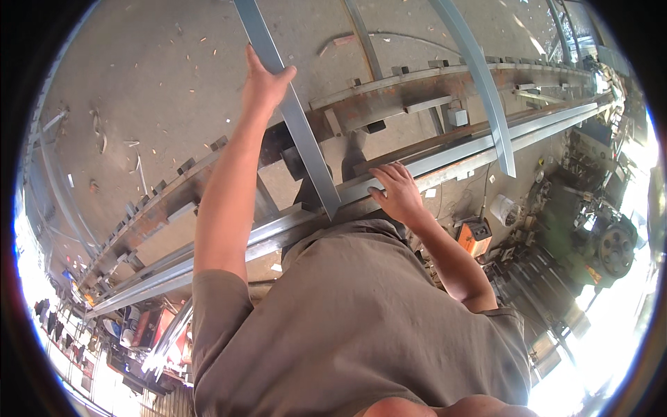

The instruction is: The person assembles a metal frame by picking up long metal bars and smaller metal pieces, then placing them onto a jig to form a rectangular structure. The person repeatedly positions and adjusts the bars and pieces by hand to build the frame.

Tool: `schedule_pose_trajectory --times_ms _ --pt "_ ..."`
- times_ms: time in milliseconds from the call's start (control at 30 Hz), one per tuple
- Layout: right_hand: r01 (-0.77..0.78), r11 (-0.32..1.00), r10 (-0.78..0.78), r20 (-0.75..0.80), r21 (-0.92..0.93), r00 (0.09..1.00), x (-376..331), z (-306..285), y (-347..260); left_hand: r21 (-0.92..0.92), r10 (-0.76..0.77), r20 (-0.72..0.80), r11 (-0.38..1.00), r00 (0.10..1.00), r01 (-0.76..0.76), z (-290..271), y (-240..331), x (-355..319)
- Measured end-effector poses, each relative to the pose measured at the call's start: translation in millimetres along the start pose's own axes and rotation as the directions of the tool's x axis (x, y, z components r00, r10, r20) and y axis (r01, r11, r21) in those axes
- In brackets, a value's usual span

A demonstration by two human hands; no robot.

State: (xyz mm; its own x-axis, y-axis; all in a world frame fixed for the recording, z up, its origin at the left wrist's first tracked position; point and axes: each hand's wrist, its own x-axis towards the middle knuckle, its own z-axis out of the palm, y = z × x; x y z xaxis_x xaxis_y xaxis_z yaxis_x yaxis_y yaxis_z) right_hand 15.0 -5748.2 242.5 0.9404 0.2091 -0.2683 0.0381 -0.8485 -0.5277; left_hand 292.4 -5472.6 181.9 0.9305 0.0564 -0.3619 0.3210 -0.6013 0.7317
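Observation:
My left hand (266, 90), arm stretched forward, is closed on a flat grey metal bar (295, 118). That bar runs from the top edge down to a long metal tube (451, 151) in front of my waist, its near end lying across it. On this tube rests my right hand (399, 194), to the right of the bar's end, fingers stretched out and thumb apart. A second grey bar (479, 69) crosses the frame farther right, its near end reaching past the tube. The undersides of both hands are hidden.
A rusty steel beam (382, 104) with small blocks along it spans the far side. At right are an orange machine (474, 236), a white bucket (505, 208) and a green machine with a wheel (615, 250). Scraps litter the concrete floor (167, 76).

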Motion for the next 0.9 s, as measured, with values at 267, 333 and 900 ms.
schedule_pose_trajectory --times_ms 267,333,900 --pt "0.047 0.996 -0.041 0.081 -0.069 0.996 -1 -9 1 -0.179 0.053 -0.04 0.982 0.998 -0.059 6 -16 8" --pt "0.046 0.995 -0.038 0.093 -0.089 0.995 -1 -14 0 -0.089 0.083 -0.105 0.992 0.991 -0.092 0 -13 4" --pt "0.542 0.837 -0.308 0.755 -0.075 0.579 94 0 -2 -0.14 0.003 -0.038 0.99 0.999 -0.008 -4 5 -5"
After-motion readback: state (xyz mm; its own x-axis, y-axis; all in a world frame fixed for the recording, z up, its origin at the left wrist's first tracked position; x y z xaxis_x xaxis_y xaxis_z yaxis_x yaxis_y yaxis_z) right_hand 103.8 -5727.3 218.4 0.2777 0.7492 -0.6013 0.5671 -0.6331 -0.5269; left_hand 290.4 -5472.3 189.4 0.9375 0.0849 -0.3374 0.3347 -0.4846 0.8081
